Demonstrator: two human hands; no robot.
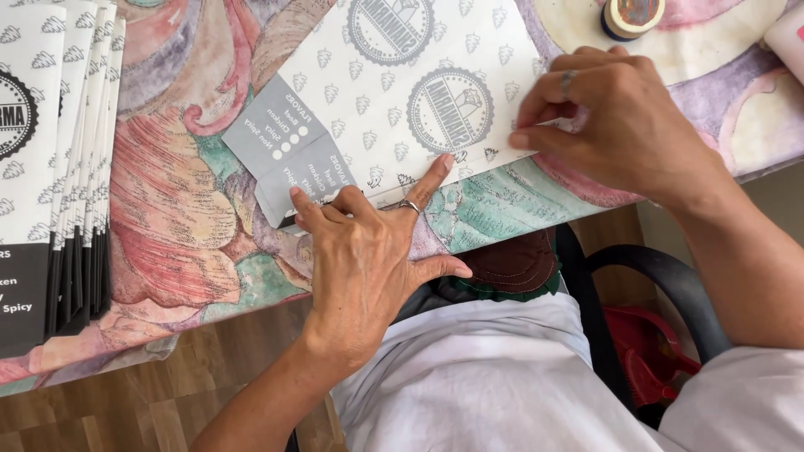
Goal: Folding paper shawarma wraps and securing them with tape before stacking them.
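A white paper bag [394, 92] with round grey stamps and a grey end panel lies flat on a table covered in a floral cloth [176, 226]. My left hand [368, 259] rests on the bag's near edge, fingers spread and pressing down, a ring on one finger. My right hand [624, 125] pinches the bag's near right edge between thumb and fingers, also wearing a ring.
A stack of several similar bags [59, 167] with black ends lies at the table's left. A tape roll [632, 17] stands at the far right. A black chair arm [670, 285] and a red object [649, 351] sit below the table edge.
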